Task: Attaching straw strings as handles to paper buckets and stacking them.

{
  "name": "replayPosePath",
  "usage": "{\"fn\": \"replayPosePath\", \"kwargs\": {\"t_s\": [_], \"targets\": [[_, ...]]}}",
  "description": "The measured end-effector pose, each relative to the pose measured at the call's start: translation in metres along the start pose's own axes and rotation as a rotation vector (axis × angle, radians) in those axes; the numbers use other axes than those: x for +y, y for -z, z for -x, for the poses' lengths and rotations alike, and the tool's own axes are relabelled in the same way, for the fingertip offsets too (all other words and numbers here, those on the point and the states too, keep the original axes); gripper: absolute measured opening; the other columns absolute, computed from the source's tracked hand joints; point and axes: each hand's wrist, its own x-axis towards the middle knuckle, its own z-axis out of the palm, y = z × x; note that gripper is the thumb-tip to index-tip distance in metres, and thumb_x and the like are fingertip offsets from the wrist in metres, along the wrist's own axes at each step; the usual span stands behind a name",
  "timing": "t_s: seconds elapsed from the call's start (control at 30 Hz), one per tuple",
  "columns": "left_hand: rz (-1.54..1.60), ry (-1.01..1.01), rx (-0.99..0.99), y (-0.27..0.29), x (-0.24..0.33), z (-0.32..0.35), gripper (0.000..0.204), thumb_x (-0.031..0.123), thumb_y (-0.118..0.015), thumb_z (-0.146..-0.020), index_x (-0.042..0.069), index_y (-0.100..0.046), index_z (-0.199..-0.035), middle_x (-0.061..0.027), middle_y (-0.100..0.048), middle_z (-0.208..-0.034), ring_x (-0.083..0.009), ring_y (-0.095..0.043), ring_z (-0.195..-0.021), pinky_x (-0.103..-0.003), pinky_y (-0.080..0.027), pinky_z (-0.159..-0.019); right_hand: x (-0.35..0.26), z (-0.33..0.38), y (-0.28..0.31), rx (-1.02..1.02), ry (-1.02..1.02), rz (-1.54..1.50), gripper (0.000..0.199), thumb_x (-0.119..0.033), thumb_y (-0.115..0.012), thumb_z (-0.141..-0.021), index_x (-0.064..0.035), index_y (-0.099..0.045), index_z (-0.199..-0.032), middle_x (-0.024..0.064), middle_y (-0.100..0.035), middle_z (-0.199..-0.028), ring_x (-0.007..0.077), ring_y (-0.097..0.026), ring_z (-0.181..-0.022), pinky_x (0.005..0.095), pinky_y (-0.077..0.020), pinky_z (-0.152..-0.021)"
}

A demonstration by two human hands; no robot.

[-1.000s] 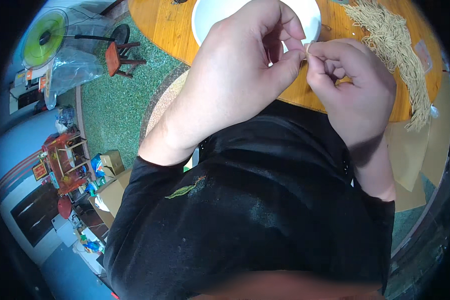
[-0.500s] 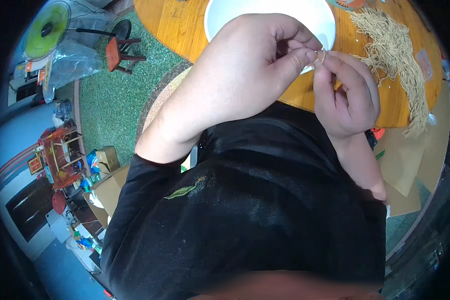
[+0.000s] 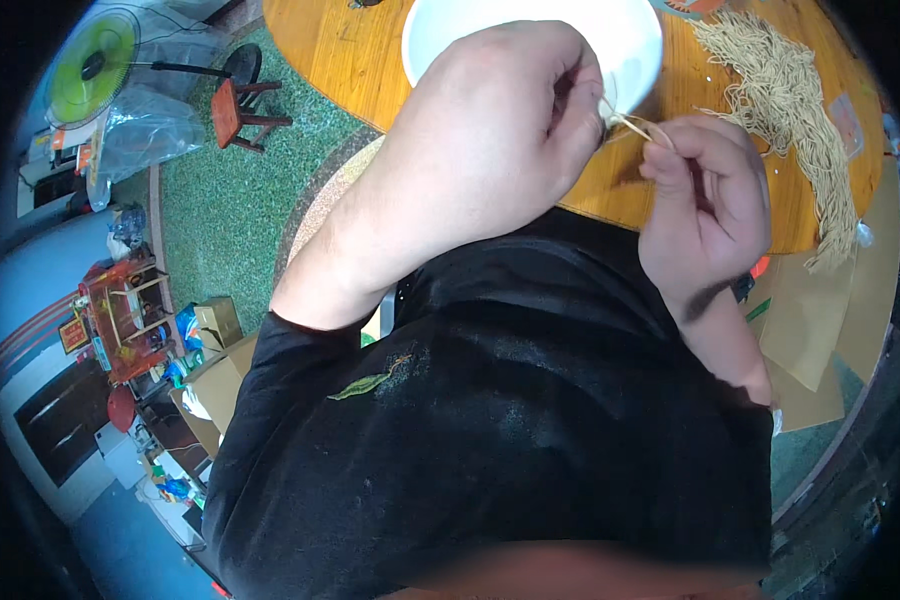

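**Tan cord (image 3: 632,127) strung between two pinches**

Starting at the left, we see the left hand (image 3: 490,130) with its back toward us, thumb and finger closed on the cord; the contact itself is partly hidden. We judge that this pinch could slip, because so thin a cord gives the fingertips little to hold. Beyond that hand, the white bowl (image 3: 430,40) sits on the wooden table (image 3: 320,50); should the cord come loose, it might drop into the bowl, since the fingertips are beside its rim.

Next comes the cord, a short span with what looks to us like a small loop at its right. The right hand (image 3: 715,190) grips it between thumb and forefinger. An uneven pull from either side could snarl that loop or tug it out of the fingers.

Farther right, the bundle of tan cords (image 3: 785,110) lies tangled on the table. If the right hand swung outward, its back could snag a stray strand and drag others along.

Compared with half a second ago, we find the two sets of fingertips, then nearly meeting, now apart, with more cord showing between them. The left hand sits slightly farther left in view, while the bundle looks much the same.
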Motion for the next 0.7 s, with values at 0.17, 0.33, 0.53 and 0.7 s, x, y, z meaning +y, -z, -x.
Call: {"fn": "replayPosePath", "kwargs": {"t_s": [0.17,0.33,0.53,0.7], "targets": [[-0.094,-0.038,0.014,-0.006,0.0,0.002,0.01,0.008,-0.073,-0.092,-0.001,-0.071,-0.088,-0.0189,-0.069,-0.078,-0.0393,-0.071,-0.075,-0.048,-0.057,-0.069,-0.016,0.007,0.006,-0.01,-0.296,-0.28,0.007,0.005,-0.074,-0.099,0.0036,-0.069,-0.103,0.0095,-0.069,-0.099,0.0132,-0.067,-0.077,0.0257,-0.0547,-0.074],[-0.157,0.024,-0.072,0.0,-0.001,-0.002,0.014,0.005,-0.074,-0.095,-0.001,-0.073,-0.108,-0.0161,-0.073,-0.09,-0.0289,-0.076,-0.085,-0.038,-0.061,-0.079,-0.004,0.013,0.01,-0.039,-0.259,-0.299,0.006,0.005,-0.073,-0.1,0.0038,-0.07,-0.106,0.0103,-0.068,-0.104,0.014,-0.068,-0.087,0.0259,-0.0551,-0.078],[-0.051,-0.389,-0.014,-0.003,0.0,0.002,0.039,-0.002,-0.073,-0.082,0.002,-0.072,-0.121,-0.0143,-0.074,-0.115,-0.0371,-0.072,-0.107,-0.044,-0.056,-0.095,-0.006,0.01,0.013,-0.08,-0.219,-0.297,0.011,0.0,-0.078,-0.099,0.001,-0.073,-0.108,0.0121,-0.071,-0.114,0.0174,-0.07,-0.102,0.0252,-0.0539,-0.08],[-0.066,-0.357,-0.017,-0.01,0.01,0.012,0.037,0.002,-0.086,-0.079,0.006,-0.074,-0.114,-0.0103,-0.076,-0.108,-0.0311,-0.074,-0.099,-0.042,-0.056,-0.087,-0.005,0.014,0.015,-0.094,-0.241,-0.386,0.013,0.004,-0.077,-0.098,0.001,-0.072,-0.11,0.0096,-0.073,-0.11,0.0101,-0.064,-0.087,0.0215,-0.0493,-0.074]]}}
